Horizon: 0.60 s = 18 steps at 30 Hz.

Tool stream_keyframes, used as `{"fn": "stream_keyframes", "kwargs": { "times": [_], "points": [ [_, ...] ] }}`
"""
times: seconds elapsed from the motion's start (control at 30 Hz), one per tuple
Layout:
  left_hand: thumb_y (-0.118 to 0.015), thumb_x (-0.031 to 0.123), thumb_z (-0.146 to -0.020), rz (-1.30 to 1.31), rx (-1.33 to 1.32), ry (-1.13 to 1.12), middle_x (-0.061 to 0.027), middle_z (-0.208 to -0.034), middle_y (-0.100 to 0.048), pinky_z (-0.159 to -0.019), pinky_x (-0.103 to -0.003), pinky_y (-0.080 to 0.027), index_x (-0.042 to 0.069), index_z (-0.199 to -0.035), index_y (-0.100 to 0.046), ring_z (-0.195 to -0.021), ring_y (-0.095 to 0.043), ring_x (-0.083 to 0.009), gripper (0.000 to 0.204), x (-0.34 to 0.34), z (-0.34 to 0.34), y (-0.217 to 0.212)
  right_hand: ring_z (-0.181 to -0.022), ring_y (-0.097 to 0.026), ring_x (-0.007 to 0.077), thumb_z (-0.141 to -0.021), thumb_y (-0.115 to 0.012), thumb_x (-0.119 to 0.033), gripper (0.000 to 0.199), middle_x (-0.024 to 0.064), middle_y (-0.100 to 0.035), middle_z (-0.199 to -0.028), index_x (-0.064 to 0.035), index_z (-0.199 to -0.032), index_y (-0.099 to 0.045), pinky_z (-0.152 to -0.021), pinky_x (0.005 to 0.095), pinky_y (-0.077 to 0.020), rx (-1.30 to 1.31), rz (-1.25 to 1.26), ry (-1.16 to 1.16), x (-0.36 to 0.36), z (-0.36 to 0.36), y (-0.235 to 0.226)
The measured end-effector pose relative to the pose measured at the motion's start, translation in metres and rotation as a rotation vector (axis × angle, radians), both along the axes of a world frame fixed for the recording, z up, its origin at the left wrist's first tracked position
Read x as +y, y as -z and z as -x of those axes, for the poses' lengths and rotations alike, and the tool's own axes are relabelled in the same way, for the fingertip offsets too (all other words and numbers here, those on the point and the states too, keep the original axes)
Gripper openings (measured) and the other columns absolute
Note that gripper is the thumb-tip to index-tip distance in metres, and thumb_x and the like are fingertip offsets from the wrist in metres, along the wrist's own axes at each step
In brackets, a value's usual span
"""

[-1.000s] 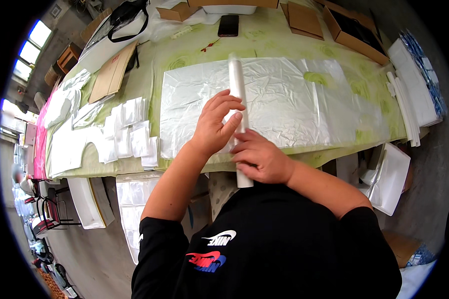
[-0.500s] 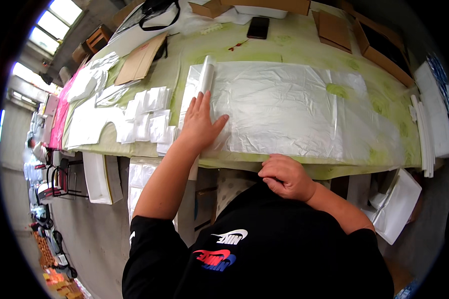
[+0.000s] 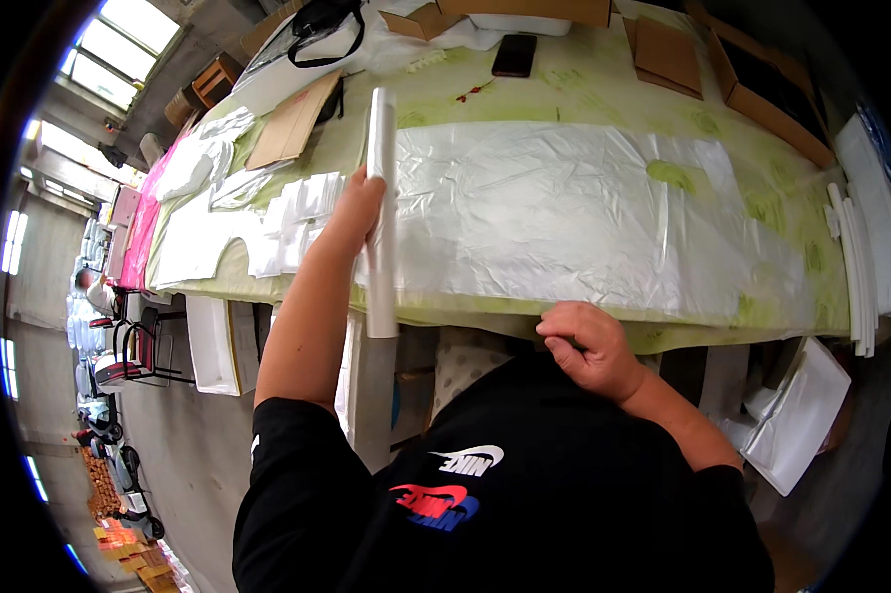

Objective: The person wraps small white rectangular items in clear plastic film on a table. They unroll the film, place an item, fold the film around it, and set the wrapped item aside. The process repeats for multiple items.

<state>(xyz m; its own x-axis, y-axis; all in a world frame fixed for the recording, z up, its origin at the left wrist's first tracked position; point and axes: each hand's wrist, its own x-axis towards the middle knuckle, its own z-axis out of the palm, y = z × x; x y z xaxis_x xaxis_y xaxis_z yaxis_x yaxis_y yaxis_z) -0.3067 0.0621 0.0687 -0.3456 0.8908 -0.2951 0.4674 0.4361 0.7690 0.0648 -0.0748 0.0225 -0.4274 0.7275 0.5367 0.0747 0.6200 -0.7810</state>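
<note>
One plastic roll (image 3: 380, 208) lies lengthwise away from the person, left hand (image 3: 352, 212) gripping it.

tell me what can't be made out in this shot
Head view:
- Left hand palm: pressed against the plastic roll.
- Right hand fingertips: curled under at the table edge.
- Phone screen: too small.
- Under the table: hidden by the tabletop and torso.
</note>
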Motion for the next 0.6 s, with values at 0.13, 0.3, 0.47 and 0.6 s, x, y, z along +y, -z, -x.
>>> {"fn": "stream_keyframes", "kwargs": {
  "times": [0.13, 0.3, 0.47, 0.6],
  "points": [
    [-0.059, 0.022, -0.095, -0.148, -0.794, -0.074, -0.0087, -0.102, -0.061, -0.065, -0.039, -0.054, 0.011, -0.127, -0.048, -0.076, -0.059, -0.0187, 0.036, -0.006, -0.087, 0.001, -0.110, -0.063, 0.0266, -0.092, -0.072, -0.009, 0.043, 0.0146, -0.061, -0.128, -0.0074, -0.134, -0.062, -0.090, 0.0340, -0.0530, -0.014, 0.065, -0.018, 0.005, 0.004, -0.009],
    [-0.065, 0.007, -0.092, -0.265, -0.884, 0.009, -0.0149, -0.117, -0.057, -0.067, -0.041, -0.057, 0.018, -0.158, -0.015, -0.084, -0.063, -0.0220, 0.084, -0.011, -0.175, 0.021, -0.130, -0.055, 0.0305, -0.096, -0.073, -0.024, 0.084, 0.0199, -0.047, -0.150, -0.0161, -0.164, -0.025, -0.107, 0.0378, -0.0469, 0.060, 0.738, -0.133, 0.001, 0.009, -0.025],
    [-0.063, 0.005, -0.090, -0.303, -0.837, 0.166, -0.0178, -0.118, -0.059, -0.069, -0.041, -0.058, 0.020, -0.166, 0.005, -0.087, -0.065, -0.0226, 0.103, -0.004, -0.215, 0.032, -0.136, -0.052, 0.0384, -0.092, -0.075, -0.023, 0.089, 0.0257, -0.044, -0.155, -0.0172, -0.164, -0.023, -0.111, 0.0419, -0.0446, -0.114, 0.516, 0.084, 0.000, -0.002, -0.006],
    [-0.061, 0.004, -0.093, -0.287, -0.746, 0.273, -0.0148, -0.121, -0.055, -0.069, -0.040, -0.060, 0.020, -0.166, -0.002, -0.089, -0.065, -0.0234, 0.095, 0.008, -0.229, 0.044, -0.128, -0.058, 0.0456, -0.087, -0.077, -0.022, 0.097, 0.0289, -0.052, -0.147, -0.0169, -0.165, -0.018, -0.106, 0.0443, -0.0476, -0.154, 0.618, 0.239, -0.005, -0.010, -0.007]
  ]
}}
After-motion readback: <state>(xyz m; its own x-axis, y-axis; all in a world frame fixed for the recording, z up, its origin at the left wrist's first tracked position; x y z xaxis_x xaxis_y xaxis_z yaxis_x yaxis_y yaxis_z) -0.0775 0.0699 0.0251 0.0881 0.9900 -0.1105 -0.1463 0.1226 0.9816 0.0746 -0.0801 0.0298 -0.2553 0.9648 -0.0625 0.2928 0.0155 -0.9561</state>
